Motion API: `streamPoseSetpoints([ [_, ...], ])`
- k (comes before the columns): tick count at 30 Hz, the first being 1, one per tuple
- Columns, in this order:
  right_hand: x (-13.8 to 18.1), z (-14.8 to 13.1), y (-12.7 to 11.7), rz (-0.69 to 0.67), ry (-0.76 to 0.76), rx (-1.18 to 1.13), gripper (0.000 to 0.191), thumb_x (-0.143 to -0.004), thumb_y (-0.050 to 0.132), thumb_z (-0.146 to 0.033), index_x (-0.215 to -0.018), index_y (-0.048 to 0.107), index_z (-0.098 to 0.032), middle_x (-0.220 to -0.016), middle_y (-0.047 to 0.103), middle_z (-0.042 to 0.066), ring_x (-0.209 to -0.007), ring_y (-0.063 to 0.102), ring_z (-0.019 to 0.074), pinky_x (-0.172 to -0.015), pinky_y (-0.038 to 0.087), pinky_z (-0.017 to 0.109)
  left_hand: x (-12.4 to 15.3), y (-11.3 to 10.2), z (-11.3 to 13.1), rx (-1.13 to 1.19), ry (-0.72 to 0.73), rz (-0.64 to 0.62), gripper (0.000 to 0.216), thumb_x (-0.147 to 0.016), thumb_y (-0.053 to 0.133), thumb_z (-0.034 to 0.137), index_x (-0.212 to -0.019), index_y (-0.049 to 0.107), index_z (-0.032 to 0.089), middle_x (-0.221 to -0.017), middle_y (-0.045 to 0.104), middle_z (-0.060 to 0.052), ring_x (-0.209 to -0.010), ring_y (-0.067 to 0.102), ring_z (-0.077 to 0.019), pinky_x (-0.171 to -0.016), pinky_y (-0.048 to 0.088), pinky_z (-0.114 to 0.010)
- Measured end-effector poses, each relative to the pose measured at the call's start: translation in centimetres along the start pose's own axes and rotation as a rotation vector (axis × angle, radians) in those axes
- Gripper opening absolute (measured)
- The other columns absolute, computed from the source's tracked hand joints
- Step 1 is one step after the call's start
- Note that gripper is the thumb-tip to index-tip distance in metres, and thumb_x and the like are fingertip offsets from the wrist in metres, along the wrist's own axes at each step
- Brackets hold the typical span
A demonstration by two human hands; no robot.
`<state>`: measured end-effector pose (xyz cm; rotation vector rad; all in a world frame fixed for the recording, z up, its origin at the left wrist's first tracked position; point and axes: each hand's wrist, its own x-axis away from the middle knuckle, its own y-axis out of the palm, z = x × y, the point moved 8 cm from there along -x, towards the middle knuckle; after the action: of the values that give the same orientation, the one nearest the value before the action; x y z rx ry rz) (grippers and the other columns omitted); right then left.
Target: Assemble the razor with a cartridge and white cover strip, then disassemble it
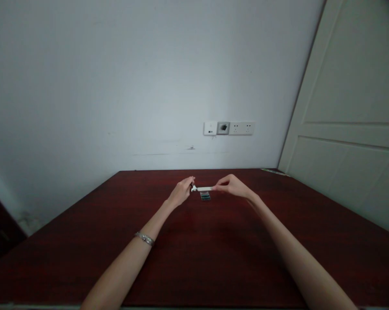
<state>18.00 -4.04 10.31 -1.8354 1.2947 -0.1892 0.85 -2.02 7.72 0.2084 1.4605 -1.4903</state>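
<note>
Over the far middle of the table, both hands are on a slim white bar-like piece (204,188) with an irregular, notched left end. My left hand (181,191) is closed at that notched end, its fingertips partly hiding it. The thumb and fingers of my right hand (230,186) pinch the bar's right end. Just below the bar, a small flat rectangle (205,196) with dark and teal bands lies on the table. It is too small to make out its kind.
The dark red wooden table (194,258) reaches back to a pale wall (149,86). Wall sockets (242,128) sit above its far edge. A white panelled door (352,107) stands at the right. A thin strip (274,172) lies at the far right table edge.
</note>
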Motion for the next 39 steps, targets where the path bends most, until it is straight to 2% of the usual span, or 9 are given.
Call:
streamPoseSetpoints([
  [4, 0.8, 0.9, -0.2, -0.003, 0.073, -0.066, 0.043, -0.070, 0.058, -0.053, -0.067, 0.070, -0.012, -0.052, 0.053, 0.001, -0.047, 0.037, 0.0081, -0.045, 0.027, 0.022, 0.2, -0.2, -0.3, -0.048, 0.050, 0.023, 0.035, -0.077, 0.040, -0.001, -0.106, 0.053, 0.013, -0.119, 0.056, -0.014, -0.116, 0.050, -0.0201, -0.099, 0.042, -0.039],
  [9, 0.5, -1.4, 1.9, -0.003, -0.023, -0.072, 0.041, -0.072, 0.057, -0.051, -0.067, 0.070, -0.013, -0.056, 0.058, 0.002, -0.052, 0.043, 0.0096, -0.050, 0.031, 0.023, 0.2, 0.0, 0.8, -0.089, 0.133, -0.014, 0.032, -0.080, 0.038, 0.000, -0.105, 0.055, 0.013, -0.125, 0.053, -0.014, -0.122, 0.045, -0.0192, -0.099, 0.042, -0.039],
  [11, 0.3, -1.2, 2.2, 0.001, -0.045, -0.052, 0.039, -0.072, 0.057, -0.050, -0.067, 0.070, -0.013, -0.058, 0.060, 0.002, -0.054, 0.045, 0.0101, -0.052, 0.033, 0.023, 0.1, -0.1, 1.1, -0.093, 0.144, -0.025, 0.031, -0.080, 0.038, 0.001, -0.103, 0.055, 0.013, -0.125, 0.052, -0.015, -0.123, 0.043, -0.0196, -0.099, 0.042, -0.039],
  [17, 0.7, 2.5, 0.1, 0.069, 0.064, -0.027, 0.043, -0.071, 0.058, -0.053, -0.069, 0.071, -0.012, -0.053, 0.057, 0.001, -0.049, 0.043, 0.0096, -0.048, 0.030, 0.023, -0.1, -1.1, -0.2, -0.067, 0.056, 0.037, 0.038, -0.078, 0.036, -0.002, -0.107, 0.054, 0.013, -0.125, 0.053, -0.014, -0.124, 0.042, -0.0181, -0.102, 0.038, -0.039],
  [23, 0.3, -0.7, 2.1, 0.040, -0.044, -0.044, 0.040, -0.073, 0.057, -0.052, -0.070, 0.071, -0.015, -0.062, 0.063, 0.003, -0.057, 0.049, 0.0115, -0.054, 0.035, 0.023, 0.0, -0.2, 0.3, -0.062, 0.072, -0.055, 0.030, -0.077, 0.040, -0.002, -0.097, 0.057, 0.013, -0.126, 0.052, -0.014, -0.125, 0.040, -0.0193, -0.102, 0.038, -0.041],
  [26, 0.1, 0.0, 2.2, 0.032, -0.026, 0.037, 0.038, -0.072, 0.058, -0.051, -0.070, 0.072, -0.016, -0.062, 0.064, 0.002, -0.057, 0.049, 0.0116, -0.054, 0.034, 0.023, 0.0, -0.2, 0.2, -0.067, 0.065, -0.049, 0.031, -0.077, 0.039, -0.001, -0.097, 0.056, 0.014, -0.126, 0.052, -0.014, -0.125, 0.041, -0.0190, -0.101, 0.039, -0.040],
  [30, 0.6, 2.0, 0.5, 0.099, 0.033, 0.030, 0.041, -0.072, 0.057, -0.052, -0.069, 0.071, -0.014, -0.060, 0.062, 0.002, -0.056, 0.048, 0.0117, -0.054, 0.034, 0.024, 0.0, -0.5, -0.6, -0.068, 0.035, 0.000, 0.033, -0.077, 0.038, -0.001, -0.101, 0.056, 0.013, -0.125, 0.053, -0.014, -0.123, 0.043, -0.0185, -0.102, 0.039, -0.039],
  [36, 0.3, -0.2, 2.3, 0.033, -0.036, -0.076, 0.040, -0.072, 0.058, -0.051, -0.070, 0.071, -0.013, -0.064, 0.064, 0.004, -0.059, 0.050, 0.0127, -0.056, 0.037, 0.024, 0.1, -0.1, -0.1, -0.033, 0.024, -0.045, 0.030, -0.078, 0.041, 0.002, -0.102, 0.056, 0.014, -0.124, 0.054, -0.014, -0.120, 0.046, -0.0195, -0.100, 0.040, -0.039],
  [39, 0.2, 0.5, 1.8, 0.082, -0.011, -0.059, 0.041, -0.071, 0.058, -0.052, -0.070, 0.071, -0.013, -0.062, 0.062, 0.003, -0.057, 0.048, 0.0120, -0.054, 0.035, 0.023, 0.0, -0.4, -0.4, 0.024, -0.054, -0.033, 0.028, -0.079, 0.042, 0.004, -0.100, 0.055, 0.016, -0.114, 0.060, -0.012, -0.113, 0.052, -0.0193, -0.096, 0.042, -0.037],
])
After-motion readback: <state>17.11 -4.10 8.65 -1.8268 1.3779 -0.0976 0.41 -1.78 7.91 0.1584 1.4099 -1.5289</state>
